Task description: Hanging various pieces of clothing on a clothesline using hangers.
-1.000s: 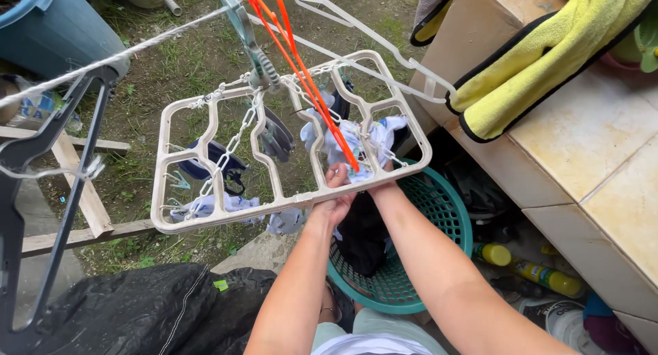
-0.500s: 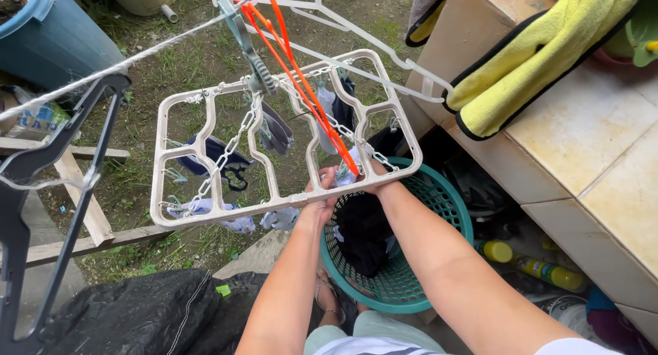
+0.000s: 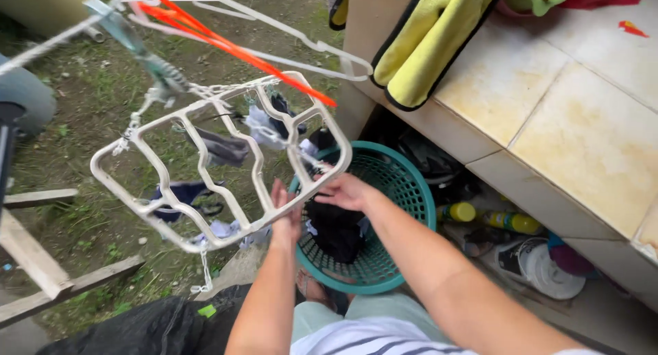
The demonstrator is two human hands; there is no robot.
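Peg rack [image 3: 205, 163], white, chain-hung and tilted, small clothes clipped beneath, steadied at near rim by left hand [image 3: 284, 211], fingers loosely curled; right hand [image 3: 346, 190] half open, grip unclear, over teal basket [image 3: 404, 211] with dark laundry, beside tiled worktop [image 3: 548, 108].

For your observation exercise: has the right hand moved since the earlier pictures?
Yes. The right hand has left the drying rack's edge and dropped toward the green basket.
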